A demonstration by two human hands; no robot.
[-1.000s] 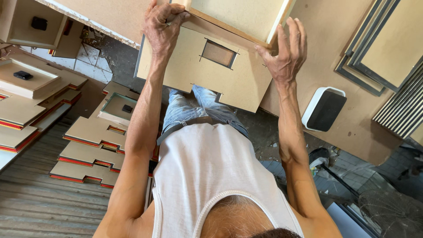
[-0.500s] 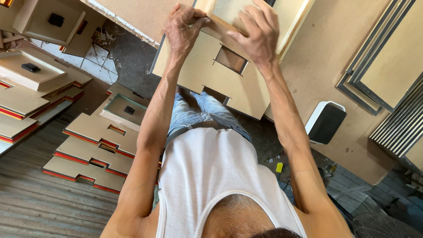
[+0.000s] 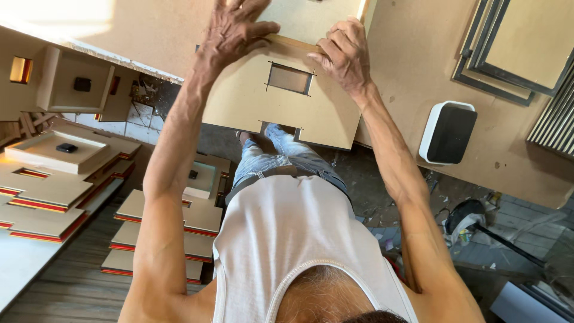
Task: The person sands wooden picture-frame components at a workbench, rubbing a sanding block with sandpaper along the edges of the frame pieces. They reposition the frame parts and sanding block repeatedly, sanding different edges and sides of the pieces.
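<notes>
Panel (image 3: 281, 110) with a rectangular cutout, flat at my bench (image 3: 418, 90) edge, my left hand (image 3: 236, 30) and right hand (image 3: 341, 54) gripping its far edge, speaker (image 3: 448, 133) right, board stacks (image 3: 161, 230) on floor.

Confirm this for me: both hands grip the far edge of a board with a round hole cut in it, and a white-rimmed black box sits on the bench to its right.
Not quite. The head view shows the hole in the board is rectangular, not round. The rest holds: the left hand and right hand grip its far edge, and the white-rimmed black box sits on the bench to its right.
</notes>
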